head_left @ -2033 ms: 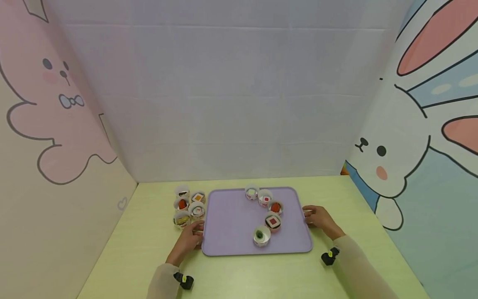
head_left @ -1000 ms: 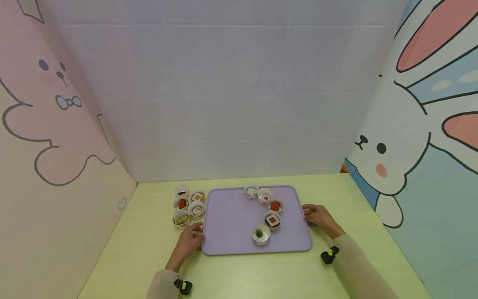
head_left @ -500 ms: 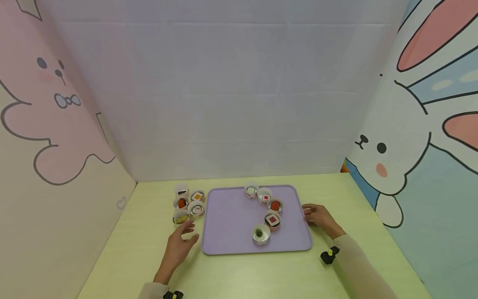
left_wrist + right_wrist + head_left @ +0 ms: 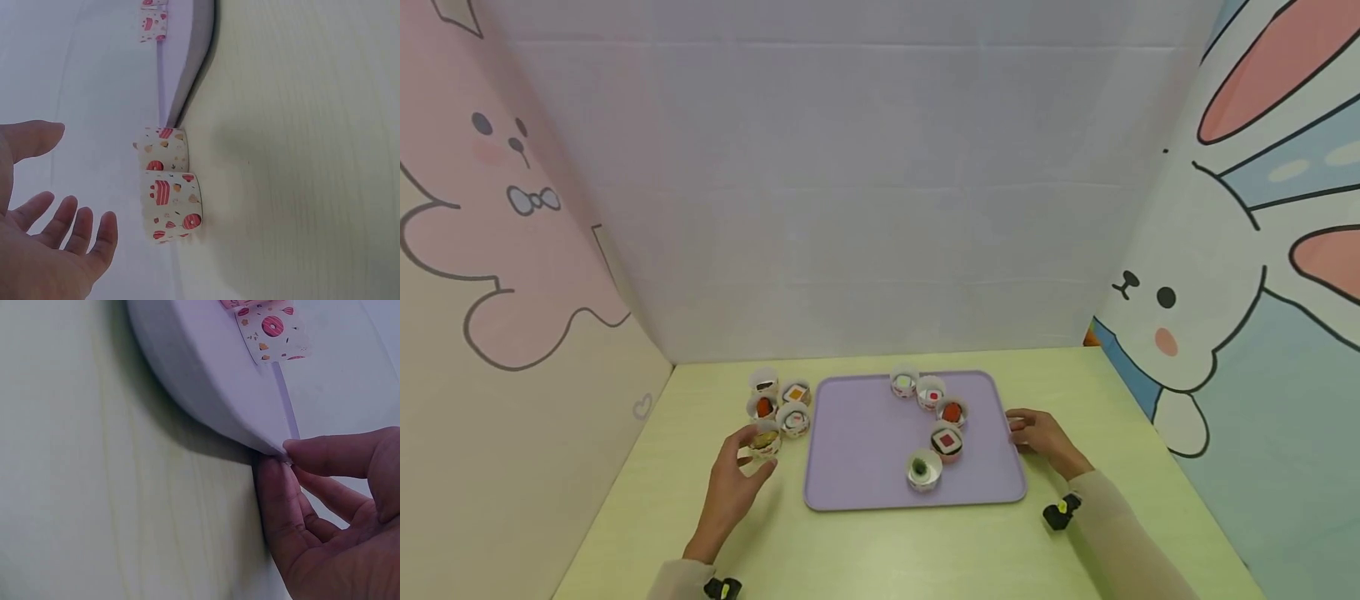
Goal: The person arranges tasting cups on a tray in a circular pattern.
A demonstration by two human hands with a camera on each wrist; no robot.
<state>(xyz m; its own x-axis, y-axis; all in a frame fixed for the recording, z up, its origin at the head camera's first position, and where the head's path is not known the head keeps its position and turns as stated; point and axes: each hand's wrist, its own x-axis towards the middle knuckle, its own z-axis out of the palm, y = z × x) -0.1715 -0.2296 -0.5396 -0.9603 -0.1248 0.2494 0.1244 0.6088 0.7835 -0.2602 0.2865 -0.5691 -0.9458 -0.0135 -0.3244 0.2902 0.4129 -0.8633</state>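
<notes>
My left hand (image 4: 730, 487) reaches toward a paper cup (image 4: 766, 448) with a yellowish-topped sushi-like piece in it. The fingers are spread behind and beside that cup in the head view. In the left wrist view the hand (image 4: 53, 256) is relaxed, a gap between it and the printed cup (image 4: 174, 209). A lavender tray (image 4: 865, 446) lies on the table, with several filled paper cups in a curve on its right half. My right hand (image 4: 1047, 440) holds the tray's right rim, thumb above and finger below, as the right wrist view shows of the tray edge (image 4: 206, 394).
Left of the tray stand more cups in a cluster: one with an orange-red piece (image 4: 764, 407), one with an orange-centred square (image 4: 797, 393), one with a pinkish-white piece (image 4: 793, 420). A white backdrop (image 4: 880, 208) and printed side panels enclose the pale table (image 4: 917, 554).
My left hand has let go of the tray's left edge and moved left to the nearest cup of the cluster. My right hand stays on the right rim; the tray has not visibly moved.
</notes>
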